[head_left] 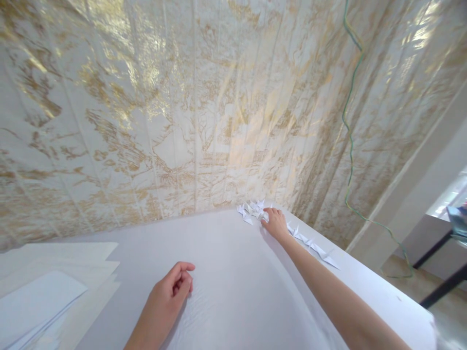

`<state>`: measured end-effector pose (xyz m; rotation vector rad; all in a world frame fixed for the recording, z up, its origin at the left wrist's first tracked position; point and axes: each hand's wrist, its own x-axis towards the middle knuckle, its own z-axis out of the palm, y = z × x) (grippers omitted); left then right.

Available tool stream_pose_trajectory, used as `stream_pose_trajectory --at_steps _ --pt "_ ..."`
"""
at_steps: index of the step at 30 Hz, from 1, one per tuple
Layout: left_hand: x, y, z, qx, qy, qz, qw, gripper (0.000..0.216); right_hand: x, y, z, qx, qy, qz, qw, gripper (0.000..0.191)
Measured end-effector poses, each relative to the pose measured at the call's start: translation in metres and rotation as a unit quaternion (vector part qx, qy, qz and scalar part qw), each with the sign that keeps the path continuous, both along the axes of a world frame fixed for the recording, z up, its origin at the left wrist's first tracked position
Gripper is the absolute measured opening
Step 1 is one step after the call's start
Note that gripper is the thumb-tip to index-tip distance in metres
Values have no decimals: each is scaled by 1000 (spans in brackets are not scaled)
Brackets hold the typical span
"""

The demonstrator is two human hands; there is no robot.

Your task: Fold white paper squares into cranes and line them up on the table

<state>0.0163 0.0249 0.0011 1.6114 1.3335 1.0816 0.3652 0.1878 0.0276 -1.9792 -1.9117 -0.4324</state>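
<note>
Paper, white, folded into small sharp-pointed shapes: one cluster (250, 210) at the tabletop's far corner by the wall, one row (319, 251) strung along the right edge. Pieces overlap; exact count can't be made. Right hand (275, 223) reaches into the cluster, fingers bent at the nearest folds; whether it grips one, cannot tell. Left hand (170, 296) loosely curled above the tabletop (226, 262), thumb and forefinger slightly parted. Surface pale, smooth, faintly rippled near that hand. Far left: flat white sheets (40, 301), stacked, lying over larger cream ones (91, 249) with zigzag ends. Wall covering (182, 121) glossy, creased, gold-patterned. One green cable (352, 146), wavy, hangs right.
</note>
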Motion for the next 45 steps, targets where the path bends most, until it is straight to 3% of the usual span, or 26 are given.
stream_pose_trajectory --at_steps 9,20,27,32,37,45 --pt "1 2 1 -14 15 4 1000 28 7 31 5 -56 -1 83 995 29" --pt "1 1 2 -21 29 0 999 31 -3 34 -5 -77 35 123 989 29" --pt "1 1 3 -24 31 -7 999 29 7 13 8 -43 19 124 991 21" --pt "2 0 2 -20 27 -12 999 26 18 -14 3 -50 -18 136 989 7" --pt "2 -3 4 -15 28 -13 999 25 23 -26 -4 -57 -38 146 987 25" --pt "4 -2 8 -14 31 -7 999 24 16 -27 -3 -30 -39 115 992 35"
